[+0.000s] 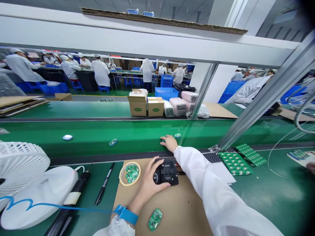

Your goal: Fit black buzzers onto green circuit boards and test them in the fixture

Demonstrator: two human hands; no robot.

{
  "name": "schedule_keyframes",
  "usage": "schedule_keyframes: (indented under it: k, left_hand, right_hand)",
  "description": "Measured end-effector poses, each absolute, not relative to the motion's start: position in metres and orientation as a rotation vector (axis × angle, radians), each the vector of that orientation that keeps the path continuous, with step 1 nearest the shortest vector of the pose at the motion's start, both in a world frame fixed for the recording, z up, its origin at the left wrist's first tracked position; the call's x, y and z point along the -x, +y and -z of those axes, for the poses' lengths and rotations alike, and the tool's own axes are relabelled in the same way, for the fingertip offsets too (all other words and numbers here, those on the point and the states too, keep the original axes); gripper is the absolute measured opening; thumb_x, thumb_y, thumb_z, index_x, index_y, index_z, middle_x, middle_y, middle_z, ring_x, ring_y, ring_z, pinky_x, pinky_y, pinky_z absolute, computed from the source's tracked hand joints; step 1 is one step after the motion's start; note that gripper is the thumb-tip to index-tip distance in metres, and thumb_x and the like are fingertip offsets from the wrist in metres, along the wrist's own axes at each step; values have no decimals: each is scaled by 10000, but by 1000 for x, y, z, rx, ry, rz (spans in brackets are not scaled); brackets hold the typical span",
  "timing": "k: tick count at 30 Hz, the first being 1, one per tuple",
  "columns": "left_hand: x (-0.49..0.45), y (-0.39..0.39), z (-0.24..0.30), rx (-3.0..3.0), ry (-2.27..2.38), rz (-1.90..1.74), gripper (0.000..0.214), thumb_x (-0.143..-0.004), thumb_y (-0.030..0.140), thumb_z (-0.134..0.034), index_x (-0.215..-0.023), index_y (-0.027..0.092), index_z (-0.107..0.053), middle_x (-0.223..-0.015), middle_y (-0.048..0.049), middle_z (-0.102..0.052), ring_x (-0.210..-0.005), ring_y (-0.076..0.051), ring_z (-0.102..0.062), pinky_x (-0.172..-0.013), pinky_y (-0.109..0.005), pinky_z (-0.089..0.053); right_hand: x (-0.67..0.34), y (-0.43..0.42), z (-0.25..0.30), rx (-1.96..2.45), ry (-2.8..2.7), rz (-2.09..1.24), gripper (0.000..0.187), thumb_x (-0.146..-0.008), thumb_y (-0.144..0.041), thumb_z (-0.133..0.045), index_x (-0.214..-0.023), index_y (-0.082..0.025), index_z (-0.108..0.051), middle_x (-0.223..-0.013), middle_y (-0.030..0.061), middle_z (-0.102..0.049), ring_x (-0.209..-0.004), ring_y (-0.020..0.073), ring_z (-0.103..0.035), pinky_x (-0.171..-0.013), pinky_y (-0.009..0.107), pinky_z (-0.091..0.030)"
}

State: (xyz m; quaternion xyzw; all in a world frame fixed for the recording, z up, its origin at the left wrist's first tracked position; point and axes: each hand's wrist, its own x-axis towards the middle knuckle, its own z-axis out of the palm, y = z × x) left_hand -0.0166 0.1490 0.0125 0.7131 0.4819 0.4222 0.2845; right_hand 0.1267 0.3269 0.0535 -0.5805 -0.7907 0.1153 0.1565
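My left hand [150,178], with a blue wrist strap [126,214], grips a small black test fixture [170,177] on the brown cardboard mat [185,206]. My right hand [170,143] reaches over to the green conveyor belt [83,144]. Its fingers are closed on a small circuit board [163,140], mostly covered by them. Just right of those fingers another board [177,135] lies on the belt. A green oval circuit board [155,219] rests on the mat below the fixture. Left of my left hand is a round tape roll [120,177] with several small green boards [132,173] inside.
A white fan [36,193], a black electric screwdriver [71,200] and a marker [105,183] lie on the left. Green board panels [235,164] sit at right beside a slanted metal post [256,98]. Cartons [137,106] and wrapped packs [178,105] stand beyond the belt.
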Motion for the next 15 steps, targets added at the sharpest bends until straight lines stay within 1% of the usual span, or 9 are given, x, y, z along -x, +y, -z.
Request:
schedule_keyframes:
  k: [3, 5, 6, 8, 9, 10, 12, 13, 15]
  left_hand:
    - [17, 150, -12, -1914, 1282, -1137, 799, -658, 263, -851, -1353, 331, -464, -1485, -101, -367, -1371, -342, -382, -1125, -562, -328]
    - [16, 150, -11, -1913, 1281, -1144, 797, -658, 262, -851, -1352, 332, -466, -1489, -102, -364, -1375, -347, -378, -1126, -572, -322]
    - [16, 150, -10, -1911, 1284, -1144, 794, -662, 260, -848, -1354, 334, -465, -1491, -102, -362, -1379, -349, -373, -1127, -575, -319]
    - [16, 151, -10, -1907, 1287, -1140, 796, -669, 260, -846, -1362, 337, -460, -1491, -103, -364, -1386, -350, -364, -1130, -576, -318]
    - [16, 151, -10, -1906, 1286, -1139, 799, -669, 263, -848, -1364, 337, -461, -1489, -104, -367, -1385, -352, -366, -1129, -573, -322]
    - [16, 151, -10, -1907, 1282, -1141, 802, -665, 268, -851, -1364, 335, -462, -1486, -105, -371, -1380, -353, -374, -1126, -569, -331]
    - [15, 151, -11, -1908, 1274, -1152, 794, -663, 278, -853, -1356, 333, -469, -1480, -104, -378, -1367, -352, -395, -1119, -557, -352]
    - [15, 151, -11, -1908, 1272, -1157, 784, -668, 283, -849, -1353, 332, -471, -1479, -103, -379, -1363, -348, -401, -1116, -551, -358]
    - [14, 150, -12, -1909, 1269, -1161, 769, -680, 292, -842, -1350, 333, -468, -1477, -101, -379, -1365, -342, -399, -1118, -547, -358]
  right_hand:
    - [-131, 318, -67, 1580, -2226, -376, 196, -936, -282, -600, -1084, -161, -645, -1089, 73, -658, -1011, 202, -627, -917, 414, -507]
    - [-139, 297, -77, 1492, -2188, -402, 191, -949, -253, -559, -1101, -170, -641, -1038, 71, -669, -983, 183, -639, -918, 361, -505]
    - [-144, 282, -81, 1454, -2170, -410, 203, -960, -251, -529, -1125, -181, -623, -1059, 73, -664, -985, 169, -639, -914, 328, -506]
    - [-155, 244, -83, 1351, -2114, -428, 192, -965, -270, -506, -1129, -200, -578, -1173, 81, -621, -1035, 151, -629, -905, 287, -512]
    - [-160, 224, -80, 1291, -2077, -436, 144, -951, -277, -530, -1071, -206, -567, -1217, 86, -597, -1103, 156, -606, -926, 287, -506]
    - [-164, 204, -76, 1156, -2006, -474, 86, -921, -278, -582, -968, -210, -560, -1223, 92, -593, -1143, 176, -594, -940, 303, -503]
    - [-170, 173, -61, 976, -1958, -530, 133, -893, -285, -639, -848, -229, -527, -1238, 81, -605, -1218, 204, -565, -977, 340, -491]
    - [-172, 163, -53, 914, -1951, -538, 156, -890, -283, -649, -818, -233, -521, -1242, 74, -617, -1252, 219, -546, -1005, 368, -476]
    - [-175, 152, -38, 869, -1978, -492, 125, -905, -268, -636, -824, -240, -545, -1257, 63, -634, -1314, 239, -496, -1068, 436, -424]
